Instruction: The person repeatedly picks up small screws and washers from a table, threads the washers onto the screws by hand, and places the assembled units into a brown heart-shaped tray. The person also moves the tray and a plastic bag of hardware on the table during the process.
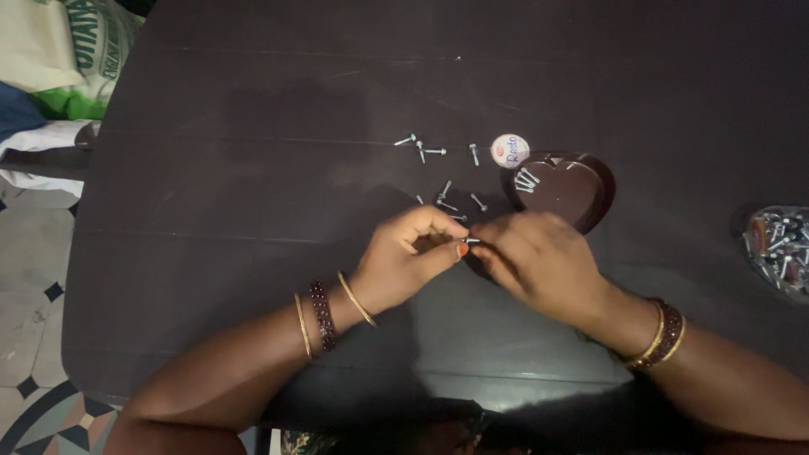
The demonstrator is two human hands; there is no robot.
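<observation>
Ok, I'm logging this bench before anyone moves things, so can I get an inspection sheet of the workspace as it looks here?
Surface: dark table, matte, with faint scratches.
Job's things: a small bolt pinched between both hands; loose bolts scattered beyond them; a brown heart-shaped dish holding a few more.
Clutter: a small round white lid beside the dish; a clear container of metal parts at the right edge.
Grippers: left hand and right hand meet fingertip to fingertip on the bolt; bangles on both wrists.
Cables: nothing seen.
Surroundings: patterned tiled floor on the left; a white and green bag at the top left.
</observation>
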